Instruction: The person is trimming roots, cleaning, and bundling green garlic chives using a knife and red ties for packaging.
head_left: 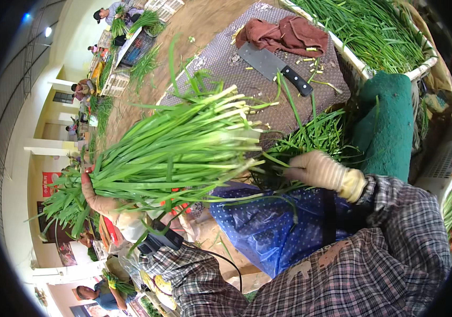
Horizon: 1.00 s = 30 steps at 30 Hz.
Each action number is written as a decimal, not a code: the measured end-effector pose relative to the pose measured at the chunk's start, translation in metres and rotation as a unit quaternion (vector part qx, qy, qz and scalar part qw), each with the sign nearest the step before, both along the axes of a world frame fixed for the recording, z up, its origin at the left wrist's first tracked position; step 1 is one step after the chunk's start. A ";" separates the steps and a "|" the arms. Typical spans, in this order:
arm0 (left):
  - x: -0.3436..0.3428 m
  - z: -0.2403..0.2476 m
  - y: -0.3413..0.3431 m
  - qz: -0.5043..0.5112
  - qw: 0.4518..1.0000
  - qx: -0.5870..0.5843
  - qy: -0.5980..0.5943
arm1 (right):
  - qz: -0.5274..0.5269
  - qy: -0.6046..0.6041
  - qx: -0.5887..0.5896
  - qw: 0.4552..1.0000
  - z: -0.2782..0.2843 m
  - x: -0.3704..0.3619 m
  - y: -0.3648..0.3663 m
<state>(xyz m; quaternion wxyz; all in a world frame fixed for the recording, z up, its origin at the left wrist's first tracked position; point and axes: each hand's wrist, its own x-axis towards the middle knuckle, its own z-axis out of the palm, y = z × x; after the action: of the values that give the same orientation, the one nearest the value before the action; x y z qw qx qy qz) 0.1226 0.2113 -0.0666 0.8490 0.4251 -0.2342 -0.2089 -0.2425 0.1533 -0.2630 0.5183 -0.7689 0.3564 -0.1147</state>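
Observation:
A large bunch of garlic chives [178, 142] lies across the middle of the view, its pale cut ends pointing right and its leafy tips left. Wrapped around the leafy part from below is my left hand [107, 203], closed on the bunch. My right hand [318, 170], in a pale glove, is to the right of the pale ends, beside loose green leaves [321, 132]. Its fingers are curled together; whatever is between them is hard to make out. A black-handled knife [276, 67] rests on the patterned mat [226, 58] beyond the bunch, against a brown cloth [289, 37].
A white crate [360, 66] heaped with chives [368, 31] stands at the far right. Nearer is a rough green roll-shaped object [387, 121]. Blue dotted plastic [268, 227] covers my lap. A black device [160, 238] with a cable is at my left wrist. Other people work far left.

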 end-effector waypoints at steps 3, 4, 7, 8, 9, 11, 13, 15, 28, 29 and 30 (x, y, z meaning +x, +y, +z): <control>0.033 -0.002 0.015 0.073 0.997 0.001 -0.026 | 0.133 0.319 -0.086 0.934 -0.001 -0.021 -0.008; 0.053 -0.008 0.025 0.000 1.000 -0.008 0.006 | 0.030 0.214 -0.115 0.970 0.013 -0.016 -0.008; 0.041 -0.001 0.019 0.018 1.000 -0.020 0.008 | -0.138 -0.143 -0.134 0.971 0.038 0.022 -0.028; 0.032 -0.003 0.007 0.069 0.997 -0.016 -0.019 | -0.110 -0.149 -0.019 0.983 0.051 0.038 -0.039; 0.023 0.000 0.006 0.067 0.997 -0.017 -0.024 | -0.069 -0.161 0.100 0.980 0.059 0.057 -0.045; -0.001 0.001 0.002 0.002 0.999 -0.046 -0.014 | -0.122 -0.239 -0.007 0.963 0.047 0.087 -0.038; -0.002 0.004 0.011 0.049 0.998 -0.033 -0.026 | -0.082 -0.177 0.008 0.981 0.033 0.072 -0.014; 0.018 0.003 0.016 -0.050 0.998 -0.028 0.018 | -0.072 -0.031 -0.105 0.991 0.006 0.047 -0.007; -0.045 -0.002 0.016 -0.205 0.974 -0.084 -0.042 | -0.162 -0.211 -0.298 0.917 0.033 0.074 -0.052; -0.049 -0.002 0.022 -0.206 0.974 -0.091 -0.032 | -0.114 -0.275 -0.192 0.935 0.043 0.071 -0.053; -0.051 -0.001 0.023 -0.229 0.967 -0.113 -0.023 | -0.122 -0.349 -0.094 0.924 0.030 0.080 -0.061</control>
<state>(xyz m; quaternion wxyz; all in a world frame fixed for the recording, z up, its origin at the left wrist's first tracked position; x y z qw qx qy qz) 0.0716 0.2342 -0.0677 0.8152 0.2666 -0.3670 -0.3601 -0.1627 0.0921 -0.2333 0.5171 -0.6761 0.2317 -0.4710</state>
